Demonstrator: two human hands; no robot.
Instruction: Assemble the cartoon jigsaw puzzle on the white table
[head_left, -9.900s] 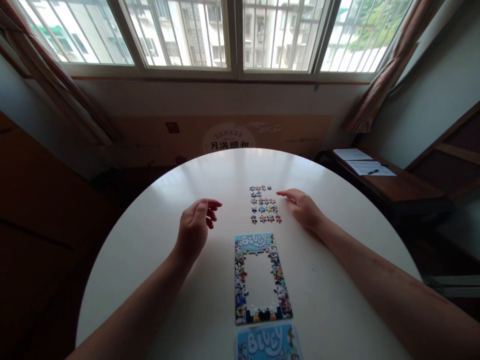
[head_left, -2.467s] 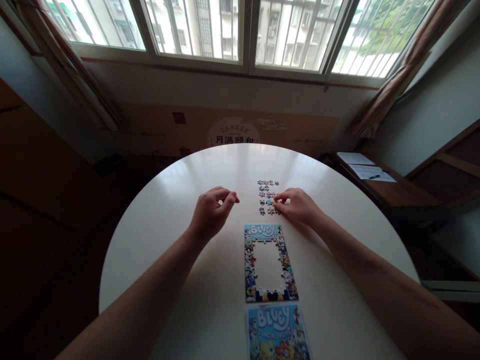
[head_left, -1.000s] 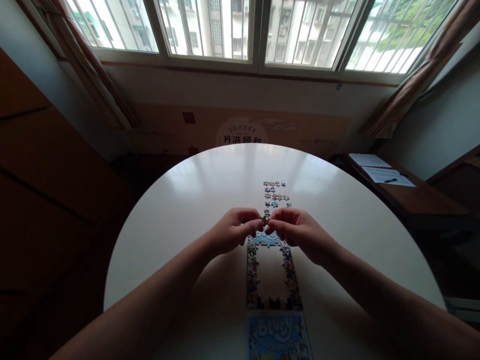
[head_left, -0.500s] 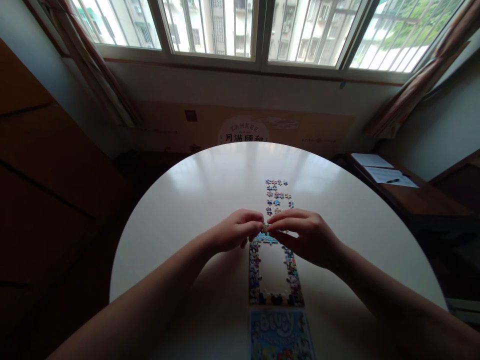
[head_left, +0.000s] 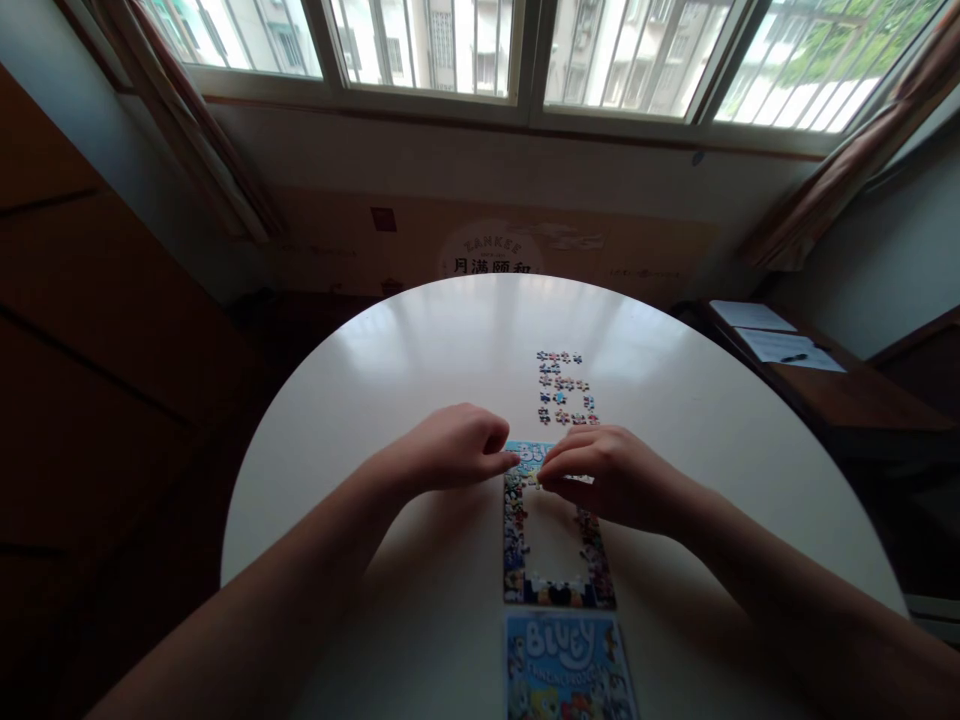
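Pinching a small piece (head_left: 535, 481) between thumb and fingers, the right hand (head_left: 615, 468) hangs over the upper part of the frame (head_left: 514, 540), the piece at the upper left corner of its opening. Whether the piece sits in place, I cannot tell. The left hand (head_left: 454, 445) is just beside, its fingers curled, its thumb apart from them and reaching the frame's left edge. The two hands do not touch. Beyond them, loose pieces (head_left: 560, 397) lie in rows on the white table (head_left: 322, 430). The Bluey picture (head_left: 566, 665) lies just below the frame.
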